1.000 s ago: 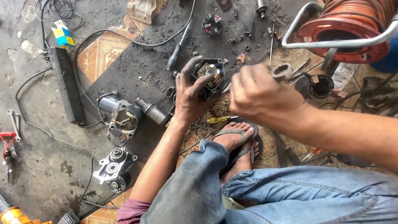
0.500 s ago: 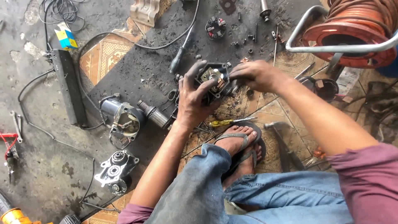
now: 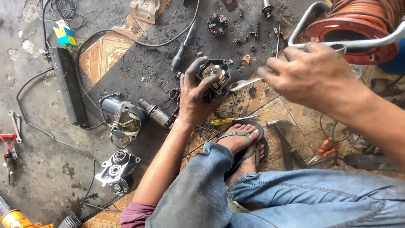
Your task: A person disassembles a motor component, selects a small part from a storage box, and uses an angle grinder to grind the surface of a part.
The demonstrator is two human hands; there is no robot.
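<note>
My left hand (image 3: 195, 96) grips a small black motor housing (image 3: 216, 74) with copper parts showing inside, held just above the dark greasy mat (image 3: 139, 71). My right hand (image 3: 312, 76) hovers to the right of it, fingers pinched on a flat silver metal tool (image 3: 244, 84). The tool's tip points at the housing's right edge; whether it touches is unclear.
A motor body with its armature (image 3: 126, 118) and a gear case (image 3: 116, 166) lie to the left. Also around: a black screwdriver (image 3: 181, 51), a yellow-handled screwdriver (image 3: 230, 121), a hammer (image 3: 287, 143), orange pliers (image 3: 322, 148), an orange cable reel (image 3: 354, 25), my sandalled foot (image 3: 244, 143).
My right hand reached onto the housing, then drew back to the right, with the silver tool now showing between it and the housing. My left hand kept its grip.
</note>
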